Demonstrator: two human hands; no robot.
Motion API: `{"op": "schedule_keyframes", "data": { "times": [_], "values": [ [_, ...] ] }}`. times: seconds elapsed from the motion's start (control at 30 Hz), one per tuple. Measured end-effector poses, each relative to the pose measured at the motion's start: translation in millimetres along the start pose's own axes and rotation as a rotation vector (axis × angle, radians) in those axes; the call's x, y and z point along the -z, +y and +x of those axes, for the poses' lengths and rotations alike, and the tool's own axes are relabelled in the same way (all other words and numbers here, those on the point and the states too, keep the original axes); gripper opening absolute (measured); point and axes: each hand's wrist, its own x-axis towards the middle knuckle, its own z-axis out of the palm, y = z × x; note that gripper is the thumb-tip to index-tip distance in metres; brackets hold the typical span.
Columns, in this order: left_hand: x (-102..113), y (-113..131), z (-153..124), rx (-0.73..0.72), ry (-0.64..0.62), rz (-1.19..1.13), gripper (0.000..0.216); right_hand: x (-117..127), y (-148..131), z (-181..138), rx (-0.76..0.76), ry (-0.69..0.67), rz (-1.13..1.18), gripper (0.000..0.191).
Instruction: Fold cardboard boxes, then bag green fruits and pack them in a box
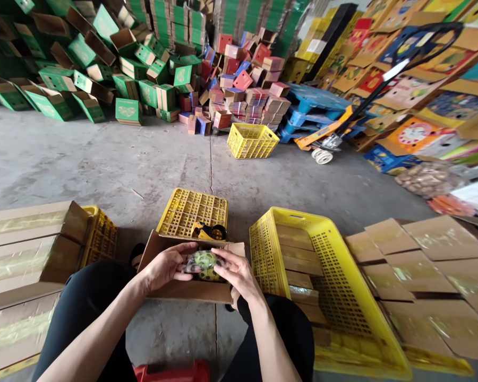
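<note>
My left hand and my right hand grip the two ends of a clear plastic pack with green and dark contents, whose exact kind I cannot make out. The pack is held at the mouth of an open cardboard box between my knees. Under it, more green and dark contents show inside the box, partly hidden by the pack and my fingers. Just beyond the box, a yellow and black tape dispenser lies on an upturned yellow crate.
To my right stands a large yellow crate with several small cartons in it, and stacked taped cartons beyond. More taped cartons are at my left. Farther off are a yellow basket, a pallet jack and heaped green boxes.
</note>
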Motion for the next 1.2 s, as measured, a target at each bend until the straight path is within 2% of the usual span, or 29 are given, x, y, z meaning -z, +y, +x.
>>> {"op": "schedule_keyframes", "data": {
  "times": [0.1,0.2,0.3,0.4,0.57,0.67,0.73,0.8,0.93,1.07,1.13,1.2],
  "values": [
    [-5,-3,3,0.002,0.034,0.028,0.055,-3,3,0,0.018,-0.028,-0.036,0.048],
    [-12,-6,4,-0.108,0.053,0.089,0.050,-3,5,2,0.059,-0.044,-0.094,0.050],
    [-13,-7,4,-0.180,0.088,0.113,0.048,3,7,6,0.090,0.059,-0.155,0.051],
    [-10,-8,4,-0.225,0.130,0.150,0.048,10,12,8,0.028,0.191,-0.123,0.053],
    [-11,-9,5,-0.283,0.123,0.281,0.047,10,24,10,-0.028,0.169,-0.148,0.053],
    [-13,-9,7,-0.285,0.098,0.373,0.060,4,33,12,0.020,0.136,-0.234,0.038],
    [-14,-9,8,-0.288,0.081,0.413,0.073,2,37,13,0.050,0.130,-0.259,0.034],
    [-15,-9,9,-0.278,0.090,0.488,0.074,1,38,14,0.069,0.135,-0.272,0.032],
    [-13,-7,9,-0.263,0.167,0.704,0.059,-1,38,14,0.074,0.141,-0.268,0.032],
    [-5,-2,9,-0.356,0.200,0.841,0.044,1,36,17,0.061,0.140,-0.263,0.037],
    [2,-1,9,-0.396,0.303,0.984,0.036,6,35,18,0.061,0.148,-0.334,0.037],
    [12,-2,9,-0.407,0.436,1.158,0.035,10,36,17,0.061,0.171,-0.510,0.032]
  ]
}}
